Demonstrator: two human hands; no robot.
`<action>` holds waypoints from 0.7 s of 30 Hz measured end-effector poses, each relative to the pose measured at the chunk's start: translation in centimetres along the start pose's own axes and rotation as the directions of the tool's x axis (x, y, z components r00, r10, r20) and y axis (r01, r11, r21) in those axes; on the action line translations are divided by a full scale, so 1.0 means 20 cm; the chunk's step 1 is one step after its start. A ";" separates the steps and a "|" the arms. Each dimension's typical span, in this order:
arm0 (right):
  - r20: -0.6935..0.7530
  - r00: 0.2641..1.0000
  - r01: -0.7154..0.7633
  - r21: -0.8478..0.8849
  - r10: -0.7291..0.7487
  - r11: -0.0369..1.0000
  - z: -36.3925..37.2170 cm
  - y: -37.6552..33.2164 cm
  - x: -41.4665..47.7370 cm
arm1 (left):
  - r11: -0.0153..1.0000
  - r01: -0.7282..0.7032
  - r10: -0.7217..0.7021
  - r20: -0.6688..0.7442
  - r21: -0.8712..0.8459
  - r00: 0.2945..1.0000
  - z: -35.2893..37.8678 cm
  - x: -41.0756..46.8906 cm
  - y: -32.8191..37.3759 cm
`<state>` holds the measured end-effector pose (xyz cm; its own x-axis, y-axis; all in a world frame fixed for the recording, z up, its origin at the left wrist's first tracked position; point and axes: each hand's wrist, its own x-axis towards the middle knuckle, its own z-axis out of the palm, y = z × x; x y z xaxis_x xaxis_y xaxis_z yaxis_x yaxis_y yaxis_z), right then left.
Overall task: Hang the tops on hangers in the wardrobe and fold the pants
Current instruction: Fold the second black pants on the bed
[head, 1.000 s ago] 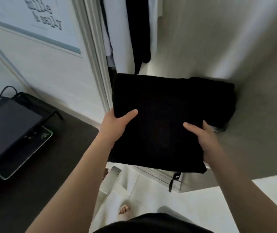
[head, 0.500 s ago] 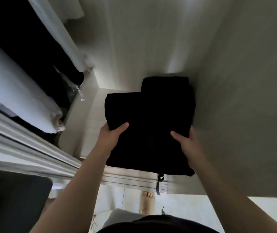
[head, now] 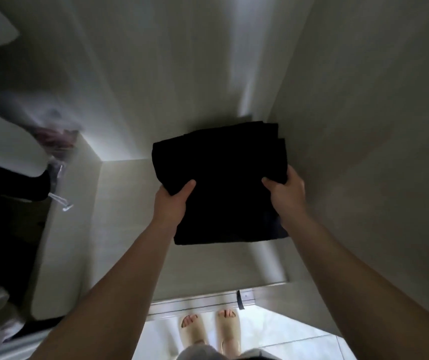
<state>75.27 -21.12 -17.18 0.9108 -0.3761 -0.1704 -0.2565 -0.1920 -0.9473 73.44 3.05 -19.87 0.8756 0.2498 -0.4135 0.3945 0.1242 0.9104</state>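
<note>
Pants (head: 221,183), black and folded into a thick square stack, sit between the two hands inside the wardrobe (head: 169,74), close to its right rear corner. Whether the stack rests on the pale panel beneath it or is held just above it cannot be told.

Far to the left of the left hand, a white garment (head: 8,141) hangs with a black garment (head: 5,183) below it, both blurred. Just beside their lower edge dangles a small clear tag (head: 64,203). Between these clothes and the left hand runs a pale ledge (head: 78,229).

The left hand (head: 171,201) grips the stack's left edge, thumb pressed on top of the cloth and fingers hidden underneath. The right hand (head: 286,193) grips the right edge the same way, thumb on top and fingers curled out of sight round the fabric. Both forearms reach forward, well apart.

Right of the right hand rises the wardrobe's plain side wall (head: 364,152), near the pants.

Below the hands, toward the body, a metal door track (head: 195,302) crosses the view with a short black tab (head: 239,298) standing on it. Past the track, two feet in beige slippers (head: 190,331) stand on light floor tiles (head: 299,333).
</note>
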 end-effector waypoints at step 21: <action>0.299 0.953 0.287 -0.826 -0.055 0.484 0.40 0.44 0.66 | 0.194 -0.369 0.375 0.279 0.909 0.884 0.42 0.80 -0.28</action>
<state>87.68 -20.53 -29.95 0.9786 -0.0770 -0.1910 -0.1300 -0.9501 -0.2836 87.57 -1.64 -31.57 0.9998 -0.0001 -0.0217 0.0073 -0.9410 0.3384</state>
